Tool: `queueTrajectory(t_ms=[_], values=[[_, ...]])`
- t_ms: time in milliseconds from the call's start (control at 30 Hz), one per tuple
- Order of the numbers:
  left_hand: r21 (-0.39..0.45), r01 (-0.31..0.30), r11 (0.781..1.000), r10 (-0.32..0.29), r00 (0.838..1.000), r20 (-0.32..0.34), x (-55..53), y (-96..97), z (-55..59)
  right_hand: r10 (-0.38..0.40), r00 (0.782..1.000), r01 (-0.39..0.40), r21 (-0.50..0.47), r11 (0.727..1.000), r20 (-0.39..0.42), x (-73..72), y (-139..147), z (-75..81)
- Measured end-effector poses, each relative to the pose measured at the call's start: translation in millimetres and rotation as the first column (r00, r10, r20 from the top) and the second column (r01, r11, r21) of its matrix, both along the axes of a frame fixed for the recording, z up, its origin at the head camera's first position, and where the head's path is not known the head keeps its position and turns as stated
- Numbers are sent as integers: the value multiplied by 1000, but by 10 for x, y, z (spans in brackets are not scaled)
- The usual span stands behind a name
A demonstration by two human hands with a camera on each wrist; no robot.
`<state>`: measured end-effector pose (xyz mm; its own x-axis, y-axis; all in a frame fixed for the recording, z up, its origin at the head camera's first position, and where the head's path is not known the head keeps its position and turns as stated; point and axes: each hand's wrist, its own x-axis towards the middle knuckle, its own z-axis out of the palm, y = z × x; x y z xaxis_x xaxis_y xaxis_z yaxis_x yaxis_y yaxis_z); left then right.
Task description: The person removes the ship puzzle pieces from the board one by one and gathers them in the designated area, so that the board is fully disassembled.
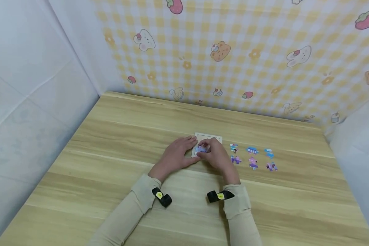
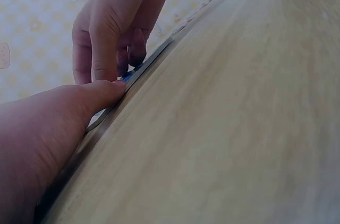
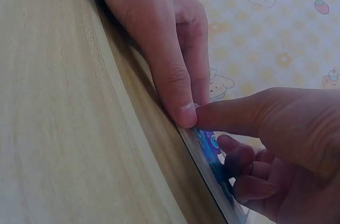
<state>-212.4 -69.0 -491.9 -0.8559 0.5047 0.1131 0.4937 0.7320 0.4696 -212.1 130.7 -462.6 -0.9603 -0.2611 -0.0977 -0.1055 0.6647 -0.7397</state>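
A small pale puzzle tray [image 1: 216, 136] with a thin dark border line lies flat on the table. My left hand [image 1: 177, 153] rests along its left side, fingers stretched out and thumb at the near edge. Over the tray, my right hand [image 1: 216, 153] has its fingers curled down and grips a purple-and-blue puzzle piece [image 1: 200, 149] near the lower left corner. In the right wrist view the colourful piece [image 3: 209, 147] lies close to the tray's edge, under the right fingers. Both thumbs meet there, the left thumb [image 3: 186, 113] pressing at the rim.
Right of the tray, several loose puzzle pieces lie in two rows, among them a blue one [image 1: 252, 150], a purple one [image 1: 235, 159] and a pink-and-purple one [image 1: 253, 163]. A yellow checked cloth [image 1: 196, 68] hangs behind the wooden table [image 1: 126, 130].
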Motion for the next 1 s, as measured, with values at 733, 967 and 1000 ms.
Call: queueTrajectory(t_ms=[733,967,1000], values=[[18,-3,1000,3,1000,18,-16,26,-12,46,999,-46,4,999,9,-2,-12,38],[16,-2,1000,2,1000,5,-30,29,-36,70,997,-69,-22,997,17,-20,-9,43],[16,-2,1000,2,1000,5,-30,29,-42,65,998,-65,-31,997,23,-21,-9,37]])
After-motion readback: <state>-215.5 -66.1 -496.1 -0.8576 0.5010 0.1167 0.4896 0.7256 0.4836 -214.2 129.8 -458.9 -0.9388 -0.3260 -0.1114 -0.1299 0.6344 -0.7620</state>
